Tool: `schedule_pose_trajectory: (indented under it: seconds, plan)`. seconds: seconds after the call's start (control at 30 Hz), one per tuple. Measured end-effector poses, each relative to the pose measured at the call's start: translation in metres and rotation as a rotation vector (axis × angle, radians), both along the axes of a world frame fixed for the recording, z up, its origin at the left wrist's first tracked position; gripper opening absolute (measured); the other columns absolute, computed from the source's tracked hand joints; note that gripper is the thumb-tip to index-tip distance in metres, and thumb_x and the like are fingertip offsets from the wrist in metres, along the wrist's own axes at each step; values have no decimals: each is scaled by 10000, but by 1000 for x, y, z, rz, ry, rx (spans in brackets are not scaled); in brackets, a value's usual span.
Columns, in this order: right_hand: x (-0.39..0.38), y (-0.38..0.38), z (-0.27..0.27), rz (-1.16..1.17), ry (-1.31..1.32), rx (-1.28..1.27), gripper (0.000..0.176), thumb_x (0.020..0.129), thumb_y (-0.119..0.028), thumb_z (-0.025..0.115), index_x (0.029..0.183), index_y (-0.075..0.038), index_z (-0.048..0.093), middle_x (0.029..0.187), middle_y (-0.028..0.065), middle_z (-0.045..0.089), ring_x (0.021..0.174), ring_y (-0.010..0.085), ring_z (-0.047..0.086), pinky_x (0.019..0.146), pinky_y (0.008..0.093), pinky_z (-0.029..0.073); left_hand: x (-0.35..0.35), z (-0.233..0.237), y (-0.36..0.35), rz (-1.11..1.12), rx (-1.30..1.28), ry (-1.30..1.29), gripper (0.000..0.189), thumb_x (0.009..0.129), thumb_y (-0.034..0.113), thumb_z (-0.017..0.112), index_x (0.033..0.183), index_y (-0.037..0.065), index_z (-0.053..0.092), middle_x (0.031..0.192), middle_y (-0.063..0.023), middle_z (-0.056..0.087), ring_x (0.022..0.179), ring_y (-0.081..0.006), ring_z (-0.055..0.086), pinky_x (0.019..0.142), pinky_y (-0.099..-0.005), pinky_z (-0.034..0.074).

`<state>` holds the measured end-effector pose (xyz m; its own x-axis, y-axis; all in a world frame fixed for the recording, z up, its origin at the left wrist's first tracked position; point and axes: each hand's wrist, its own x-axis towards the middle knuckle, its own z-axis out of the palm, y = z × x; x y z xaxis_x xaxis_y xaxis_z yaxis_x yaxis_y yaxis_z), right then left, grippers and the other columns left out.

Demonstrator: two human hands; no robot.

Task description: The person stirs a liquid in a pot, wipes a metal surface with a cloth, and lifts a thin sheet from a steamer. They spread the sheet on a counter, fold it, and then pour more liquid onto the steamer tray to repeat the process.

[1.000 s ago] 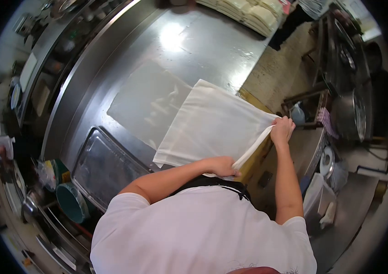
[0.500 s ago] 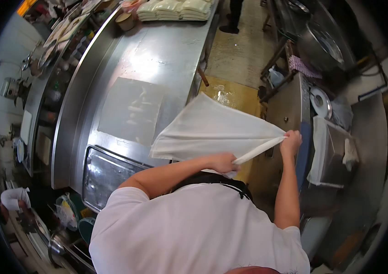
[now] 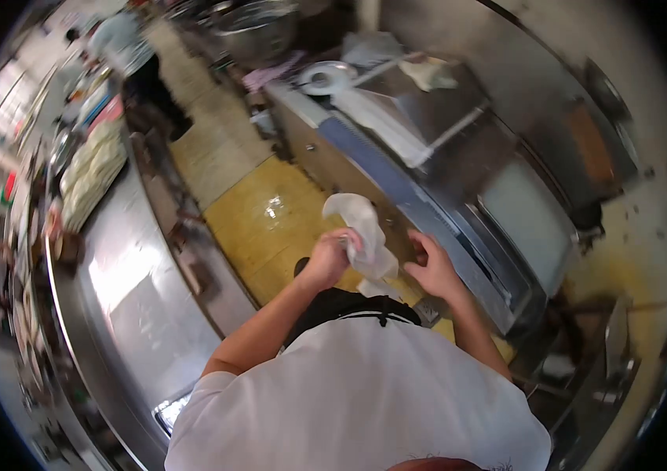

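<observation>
A white cloth (image 3: 366,235) hangs bunched up in front of my body, slightly blurred by motion. My left hand (image 3: 331,257) is closed on its left side, and the cloth's loose folds stick out above and below the fingers. Just right of the cloth is my right hand (image 3: 432,267), apart from it, with thumb and fingers spread and nothing between them. Below both hands shows yellowish wet floor (image 3: 271,208).
On the left runs a long steel worktable (image 3: 125,259) with stacked white packs (image 3: 94,173) at its far end. To the right stands a steel counter (image 3: 365,153) with a box-shaped steel unit (image 3: 420,102). A person (image 3: 133,67) stands farther up the aisle.
The cloth, stretched between both hands before, is now bunched in my left hand. My right hand has let go. The view has turned right, toward the counter.
</observation>
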<state>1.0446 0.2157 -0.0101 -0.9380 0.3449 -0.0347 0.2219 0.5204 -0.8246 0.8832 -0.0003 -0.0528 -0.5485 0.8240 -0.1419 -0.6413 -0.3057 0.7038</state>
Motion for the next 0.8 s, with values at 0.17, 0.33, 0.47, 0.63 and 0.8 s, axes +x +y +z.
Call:
schedule_pose_trajectory:
  seconds: [0.17, 0.33, 0.47, 0.63, 0.8]
  plan:
    - [22, 31, -5, 83, 186, 248, 532, 788, -136, 786, 1306, -94, 674, 1246, 145, 689, 1226, 289, 606, 965, 381, 495, 47, 101, 115, -457, -46, 212, 269, 955, 242, 497, 815, 41, 608, 850, -57, 595, 816, -189, 575, 733, -324, 466]
    - [99, 81, -28, -477, -119, -34, 227, 910, -238, 727, 1025, -47, 772, 791, 135, 727, 742, 202, 668, 763, 379, 531, 15, 184, 200, -488, -65, 1071, 220, 921, 226, 761, 840, 50, 656, 818, -25, 661, 775, -133, 618, 715, -303, 505]
    - [183, 143, 26, -799, -279, 110, 302, 894, -286, 763, 916, 12, 718, 684, 76, 612, 688, 133, 533, 669, 345, 473, -8, 203, 272, -115, 32, 1425, 208, 858, 94, 802, 1026, 25, 699, 977, -79, 717, 894, -161, 654, 827, -329, 525]
    - [214, 193, 162, -1015, 117, 225, 122, 935, -109, 716, 899, 4, 690, 757, -7, 604, 734, 95, 522, 685, 283, 452, -39, 234, 382, 116, 201, 1095, 357, 884, 3, 762, 1221, -10, 646, 1070, -101, 721, 981, -170, 674, 858, -313, 542]
    - [206, 245, 204, -1149, 324, 323, 69, 921, -39, 693, 957, 19, 698, 837, 16, 667, 784, 111, 596, 729, 274, 483, -62, 257, 436, 79, 210, 711, 260, 954, -28, 650, 1213, -34, 635, 1051, -82, 713, 954, -156, 669, 839, -290, 535]
